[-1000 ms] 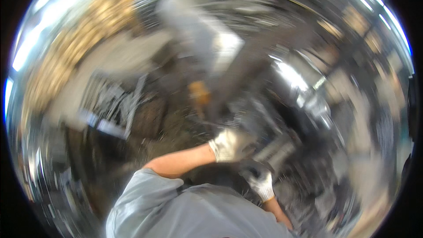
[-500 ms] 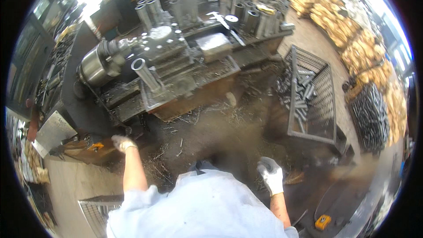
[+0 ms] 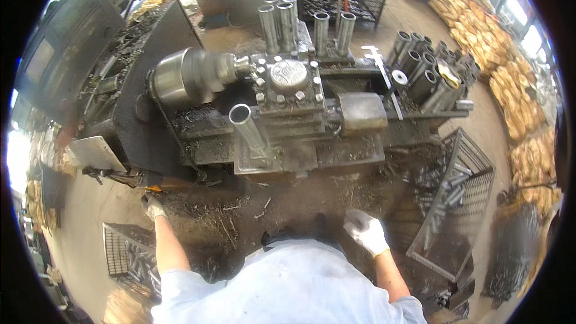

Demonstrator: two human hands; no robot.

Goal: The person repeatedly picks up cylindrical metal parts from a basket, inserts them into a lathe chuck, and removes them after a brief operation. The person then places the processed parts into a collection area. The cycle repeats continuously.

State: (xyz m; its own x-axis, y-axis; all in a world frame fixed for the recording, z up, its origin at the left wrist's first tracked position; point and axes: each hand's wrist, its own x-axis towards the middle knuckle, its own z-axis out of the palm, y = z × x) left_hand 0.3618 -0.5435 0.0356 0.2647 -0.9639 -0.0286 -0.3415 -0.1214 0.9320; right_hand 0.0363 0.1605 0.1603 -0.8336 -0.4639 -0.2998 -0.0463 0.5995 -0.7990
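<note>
My left hand [image 3: 154,207], in a pale work glove, reaches down by the lathe's lower left corner. Its fingertips are beside a small orange part [image 3: 153,188]; whether they touch it or grip anything is too small to tell. My right hand [image 3: 366,231], in a white glove with dark, soiled fingers, hangs in front of me. Its fingers are loosely bent and apart, slightly blurred, with nothing visible in them. Ahead stands a metal lathe with a chuck [image 3: 180,78] and a tool post [image 3: 290,77]. One metal tube [image 3: 249,129] stands upright on its front ledge.
Several tubes [image 3: 423,75] stand at the lathe's right end, beside a caliper [image 3: 384,78]. More tubes [image 3: 279,21] stand behind the tool post. A mesh bin [image 3: 480,204] of metal pieces is at right, another bin [image 3: 114,255] at lower left. Metal shavings [image 3: 228,228] litter the floor.
My view has turned left, so the lathe sits further right and more level. My left hand has come lower, near the orange part. My right hand still hangs without a visible object.
</note>
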